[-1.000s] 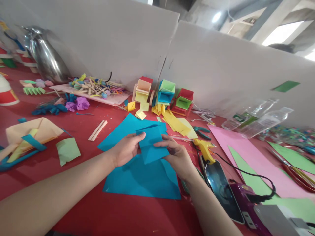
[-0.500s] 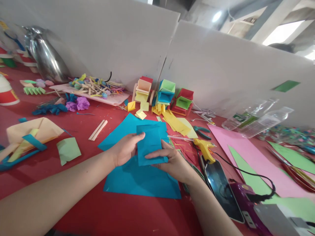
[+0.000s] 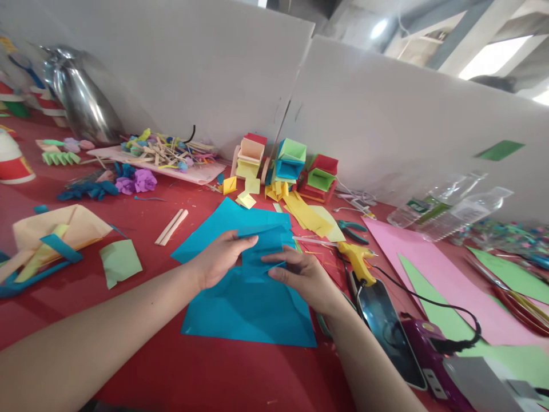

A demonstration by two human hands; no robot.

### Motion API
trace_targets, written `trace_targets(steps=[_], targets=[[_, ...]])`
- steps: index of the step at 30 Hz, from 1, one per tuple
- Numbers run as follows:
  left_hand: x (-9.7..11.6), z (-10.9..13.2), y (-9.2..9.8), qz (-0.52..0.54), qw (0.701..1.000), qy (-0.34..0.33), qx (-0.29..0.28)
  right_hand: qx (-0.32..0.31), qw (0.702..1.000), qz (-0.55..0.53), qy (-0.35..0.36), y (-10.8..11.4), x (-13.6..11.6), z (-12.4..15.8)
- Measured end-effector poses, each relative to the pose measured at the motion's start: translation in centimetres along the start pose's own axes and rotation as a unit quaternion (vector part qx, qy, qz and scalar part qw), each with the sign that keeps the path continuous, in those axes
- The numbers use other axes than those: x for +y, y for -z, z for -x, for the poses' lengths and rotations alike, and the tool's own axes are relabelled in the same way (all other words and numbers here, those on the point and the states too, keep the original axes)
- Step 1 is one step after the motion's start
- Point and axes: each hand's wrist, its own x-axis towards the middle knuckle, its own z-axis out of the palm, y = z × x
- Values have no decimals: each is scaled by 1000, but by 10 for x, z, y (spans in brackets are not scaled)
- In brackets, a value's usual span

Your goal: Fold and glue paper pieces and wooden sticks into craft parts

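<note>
A small folded piece of blue paper [image 3: 257, 249] is held between both hands above larger blue sheets [image 3: 249, 315] that lie on the red table. My left hand [image 3: 223, 257] grips its left side, thumb on top. At its right side, my right hand [image 3: 298, 274] pinches the lower right part between thumb and fingers. The piece is tilted and partly blurred, so its folds are hard to make out.
Right of my hands are a yellow glue gun [image 3: 358, 260], a phone [image 3: 388, 326], pliers [image 3: 352, 230] and a purple power strip [image 3: 433, 360]. Small paper boxes [image 3: 291, 157] stand behind. Left are wooden sticks [image 3: 171, 227] and green paper [image 3: 120, 262].
The small blue piece has tipped from facing me to a flatter, partly opened pose. My right fingers have moved from lying across its face to pinching its lower right part.
</note>
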Motion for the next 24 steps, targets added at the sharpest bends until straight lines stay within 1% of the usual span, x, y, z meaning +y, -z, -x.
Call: trace_targets(steps=[4,8,10,12,16,17,18,19,21,24], targets=[[1,1,-2,26,999,8,-37,34,998,-47,-9,-2,2,-2],[1,0,-2,41,997,0,-67,76,990,-115,-28,-3,2,-2],[0,0,-1,43,996,2,-75,87,989,-117,-34,-2,2,-2],[-1,-2,1,40,997,6,-58,103,991,-80,-32,0,1,-2],[-5,-5,4,-5,999,15,38,116,993,1,-2,2,0,-2],[-6,-5,4,-12,999,21,48,116,993,12,5,1,0,-3],[-6,-5,4,-11,999,25,45,117,993,21,12,1,1,-3],[-6,-5,3,0,999,24,34,122,992,25,17,1,2,-3],[-5,-4,1,35,999,17,-8,142,990,18,12,0,2,-3],[-2,-2,-3,84,994,25,-71,178,984,-22,-8,1,0,-3]])
